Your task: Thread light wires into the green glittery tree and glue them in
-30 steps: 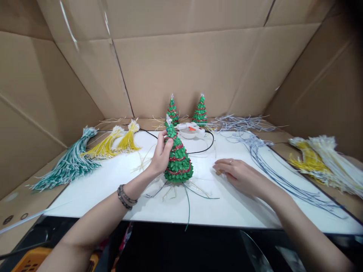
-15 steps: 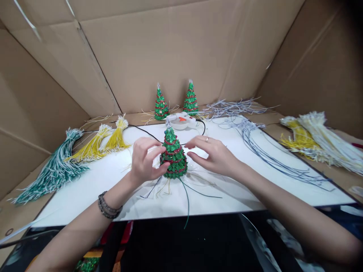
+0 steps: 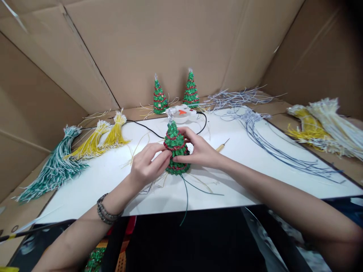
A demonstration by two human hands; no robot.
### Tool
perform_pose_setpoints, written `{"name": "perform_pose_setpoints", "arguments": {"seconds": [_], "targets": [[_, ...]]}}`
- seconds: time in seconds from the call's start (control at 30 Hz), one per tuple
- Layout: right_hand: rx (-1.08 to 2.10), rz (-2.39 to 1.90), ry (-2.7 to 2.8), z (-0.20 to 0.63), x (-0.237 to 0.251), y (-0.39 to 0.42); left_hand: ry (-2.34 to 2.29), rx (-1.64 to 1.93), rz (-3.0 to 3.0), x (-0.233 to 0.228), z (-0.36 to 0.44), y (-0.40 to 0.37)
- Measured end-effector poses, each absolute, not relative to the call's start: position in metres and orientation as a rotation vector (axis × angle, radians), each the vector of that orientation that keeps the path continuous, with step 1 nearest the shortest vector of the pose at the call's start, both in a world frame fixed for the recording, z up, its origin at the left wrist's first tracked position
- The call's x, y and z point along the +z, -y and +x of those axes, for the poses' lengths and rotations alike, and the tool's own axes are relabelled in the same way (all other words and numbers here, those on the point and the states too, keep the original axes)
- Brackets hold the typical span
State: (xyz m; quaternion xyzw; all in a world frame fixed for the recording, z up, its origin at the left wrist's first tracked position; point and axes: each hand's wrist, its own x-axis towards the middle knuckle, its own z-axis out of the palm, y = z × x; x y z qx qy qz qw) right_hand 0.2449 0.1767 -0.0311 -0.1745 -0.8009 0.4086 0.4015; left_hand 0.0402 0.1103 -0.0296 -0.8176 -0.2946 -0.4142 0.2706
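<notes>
While both hands close around it, the small green tree [image 3: 175, 149] stands upright on the white board [image 3: 113, 181], its long axis vertical and its pale tip pointing up toward the cardboard wall [image 3: 170, 45]. The left hand [image 3: 147, 166] pinches its lower left side with curled fingers; the right hand [image 3: 198, 151] wraps the right side, fingertips on the red trim. Loose wires trail from under its base toward the near edge. No container shows; bundles lie bare: teal strands [image 3: 53, 170], yellow strands [image 3: 102, 138]. Behind stand two finished trees [image 3: 159, 99] beside a glue gun [image 3: 181, 112].
</notes>
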Motion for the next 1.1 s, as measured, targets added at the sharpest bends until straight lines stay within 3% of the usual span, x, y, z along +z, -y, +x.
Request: {"name": "perform_pose_setpoints", "arguments": {"seconds": [0.57, 0.93, 1.1], "targets": [[0.908, -0.600, 1.967, 0.243, -0.033, -0.168, 1.069, -1.312, -2.361, -0.030, 0.049, -0.108], [0.503, -0.615, 1.719, 0.233, -0.043, -0.149, 1.317, -1.574, -2.206, -0.018, 0.072, -0.094], [0.472, -0.606, 1.649, 0.232, -0.049, -0.148, 1.397, -1.737, -2.227, -0.015, 0.077, -0.089]]}}
